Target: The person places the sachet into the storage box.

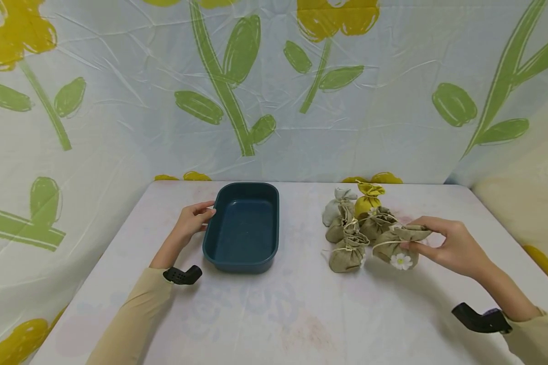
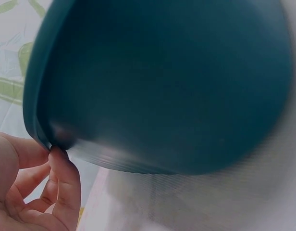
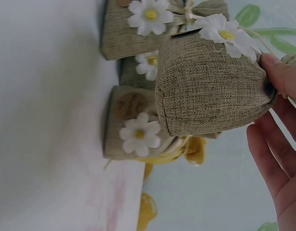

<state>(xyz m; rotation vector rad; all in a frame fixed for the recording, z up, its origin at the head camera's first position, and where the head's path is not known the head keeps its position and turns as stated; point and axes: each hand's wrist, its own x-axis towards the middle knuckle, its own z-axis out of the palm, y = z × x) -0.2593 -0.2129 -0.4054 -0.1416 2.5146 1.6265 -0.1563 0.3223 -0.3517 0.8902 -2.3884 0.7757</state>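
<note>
My right hand (image 1: 458, 248) pinches the gathered neck of a brown cloth drawstring pouch (image 1: 395, 248) with a white daisy on it. In the right wrist view this pouch (image 3: 213, 86) hangs above the tabletop, tilted, its daisy near my thumb. At the left, my left hand (image 1: 193, 220) holds the side rim of a dark teal rectangular tub (image 1: 242, 268). The left wrist view has my thumb and a finger (image 2: 66, 178) pinching the tub's rim (image 2: 35, 96). Nothing lies inside the tub.
Beside the held pouch stand several more pouches: a brown one (image 1: 347, 256) in front, a grey-white one (image 1: 331, 213) and a yellow one (image 1: 366, 204) behind. The white-clothed table (image 1: 301, 314) ends at a flower-printed fabric backdrop (image 1: 370, 126).
</note>
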